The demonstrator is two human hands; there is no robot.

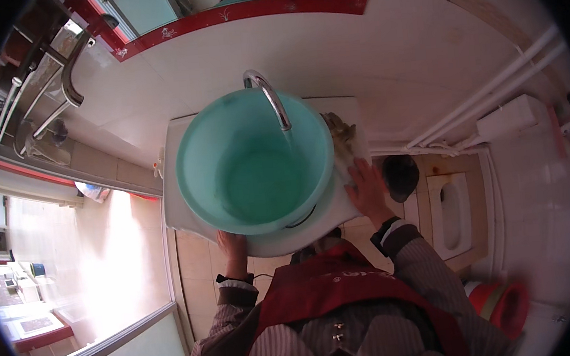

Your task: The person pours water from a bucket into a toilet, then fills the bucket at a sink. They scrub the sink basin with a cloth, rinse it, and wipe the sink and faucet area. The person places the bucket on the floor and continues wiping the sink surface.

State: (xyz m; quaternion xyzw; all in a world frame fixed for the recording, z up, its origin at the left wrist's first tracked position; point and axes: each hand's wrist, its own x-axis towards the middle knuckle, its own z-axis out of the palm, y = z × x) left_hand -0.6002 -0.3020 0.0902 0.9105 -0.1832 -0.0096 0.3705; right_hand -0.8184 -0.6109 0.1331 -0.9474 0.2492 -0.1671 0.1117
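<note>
A teal plastic bucket [201, 149] stands in the white washbasin [291, 243], its rim reaching over the left part of the basin. The curved chrome faucet [270, 98] hangs over it, with a faint streak below the spout that looks like water. My left hand [232, 246] is at the basin's front edge, beneath the bucket's rim; its fingertips are hidden. On the basin's right side lies my right hand [367, 191], fingers spread and holding nothing. Just beyond its fingertips sits a crumpled brownish cloth-like thing [341, 131].
A red-framed mirror [250, 14] is on the wall ahead. To the right are a squat toilet [451, 214], a dark rounded object [401, 178] on the floor, white pipes [485, 89] and a red bucket [515, 305]. A metal rack [43, 92] stands at upper left, above a doorway.
</note>
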